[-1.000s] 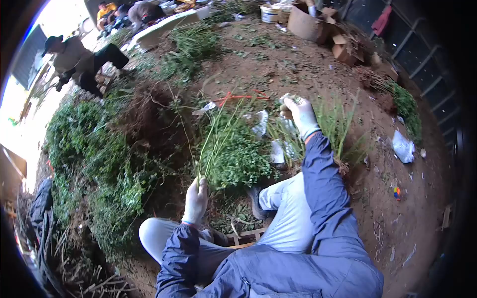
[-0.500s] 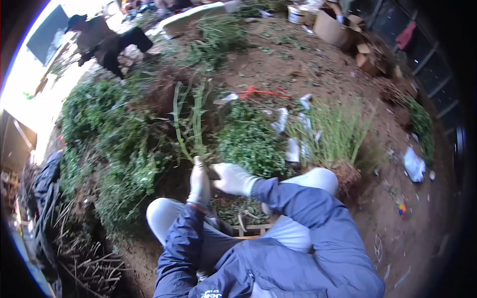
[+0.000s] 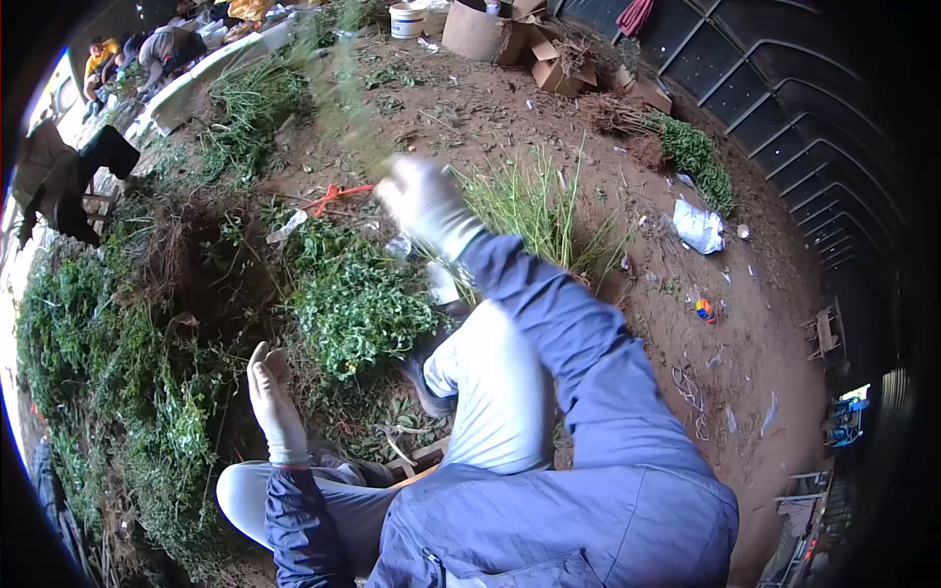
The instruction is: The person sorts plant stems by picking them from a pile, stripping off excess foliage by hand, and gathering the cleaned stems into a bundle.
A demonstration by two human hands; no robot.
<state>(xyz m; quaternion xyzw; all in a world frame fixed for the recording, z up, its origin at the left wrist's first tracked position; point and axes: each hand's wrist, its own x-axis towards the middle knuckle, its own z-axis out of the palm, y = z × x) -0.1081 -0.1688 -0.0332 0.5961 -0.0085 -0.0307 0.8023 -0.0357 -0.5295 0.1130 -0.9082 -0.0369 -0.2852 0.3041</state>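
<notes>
The left hand [image 3: 274,397] is raised and open, fingers upward, its wrist [image 3: 288,453] above a short, upright stretch of left forearm [image 3: 299,519]. The right arm [image 3: 588,343] reaches forward and across, elbow bent; the right hand [image 3: 420,199] is motion-blurred, its finger pose unclear. The 2 hands are well apart.

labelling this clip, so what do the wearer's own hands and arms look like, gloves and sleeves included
The left hand and right hand wear pale, off-white gloves that reach the wrists. The sleeves are long, blue-grey and creased, with no markings that I can make out. Motion blurs the right glove's finger detail.
</notes>
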